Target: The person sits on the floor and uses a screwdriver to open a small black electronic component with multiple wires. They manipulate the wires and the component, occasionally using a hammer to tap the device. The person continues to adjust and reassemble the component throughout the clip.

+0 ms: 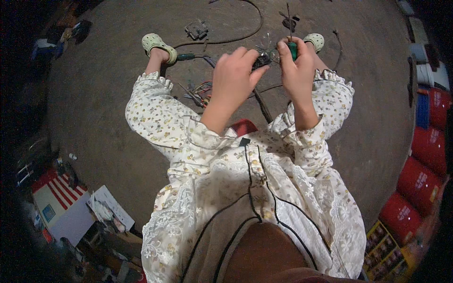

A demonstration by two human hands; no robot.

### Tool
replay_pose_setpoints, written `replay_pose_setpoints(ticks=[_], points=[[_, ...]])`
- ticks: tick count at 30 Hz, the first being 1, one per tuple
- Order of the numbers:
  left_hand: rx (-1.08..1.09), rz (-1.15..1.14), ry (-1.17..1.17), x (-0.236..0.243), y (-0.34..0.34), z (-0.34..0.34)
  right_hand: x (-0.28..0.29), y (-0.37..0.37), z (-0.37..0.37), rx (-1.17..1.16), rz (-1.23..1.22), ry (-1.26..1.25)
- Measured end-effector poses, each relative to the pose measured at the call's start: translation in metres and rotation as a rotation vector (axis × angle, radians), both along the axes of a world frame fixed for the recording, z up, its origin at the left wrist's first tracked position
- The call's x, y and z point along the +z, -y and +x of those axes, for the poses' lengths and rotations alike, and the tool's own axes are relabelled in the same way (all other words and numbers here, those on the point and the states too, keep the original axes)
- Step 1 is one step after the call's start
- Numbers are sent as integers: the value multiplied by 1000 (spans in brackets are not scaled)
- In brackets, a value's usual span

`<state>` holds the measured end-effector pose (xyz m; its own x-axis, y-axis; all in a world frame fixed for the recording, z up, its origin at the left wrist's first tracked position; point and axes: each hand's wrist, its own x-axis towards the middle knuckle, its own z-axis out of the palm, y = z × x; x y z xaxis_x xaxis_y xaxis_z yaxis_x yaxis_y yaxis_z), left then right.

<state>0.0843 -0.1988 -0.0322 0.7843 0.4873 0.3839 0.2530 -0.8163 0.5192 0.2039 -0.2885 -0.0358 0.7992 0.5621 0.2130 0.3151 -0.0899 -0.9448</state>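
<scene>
My left hand [231, 78] is closed round a small dark part [262, 60] with thin bare wires [268, 47] sticking up from it; much of the part is hidden by my fingers. To its right, my right hand [298, 70] grips the green handle of a screwdriver [293, 50], its thin shaft pointing away from me. The screwdriver's tip is apart from the dark part. On the floor left of my left hand lies a bundle of coloured wires [200, 92]. A second green-handled tool [186, 56] rests beside my left shoe.
A grey metal piece [196, 30] and a small black part [289, 23] lie beyond my hands. A long dark cable [226, 40] curves across the floor. Red drums [420, 181] and a yellow crate [384, 250] line the right side; boxes and papers [111, 207] stand lower left.
</scene>
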Motion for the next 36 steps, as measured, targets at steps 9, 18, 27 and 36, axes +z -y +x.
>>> replay_pose_setpoints(ticks=[9, 18, 27, 36], points=[[-19, -231, -113, -18, 9, 9, -16, 0, 41, 84, 186, -532], [28, -299, -256, -29, 6, 9, -34, -18, 58, 122, 303, -733], [-9, -457, -563, -85, -2, -50, -98, -13, 196, -297, 269, -481], [309, -710, -272, -94, -32, -73, -209, -58, 205, -152, -443, -472]])
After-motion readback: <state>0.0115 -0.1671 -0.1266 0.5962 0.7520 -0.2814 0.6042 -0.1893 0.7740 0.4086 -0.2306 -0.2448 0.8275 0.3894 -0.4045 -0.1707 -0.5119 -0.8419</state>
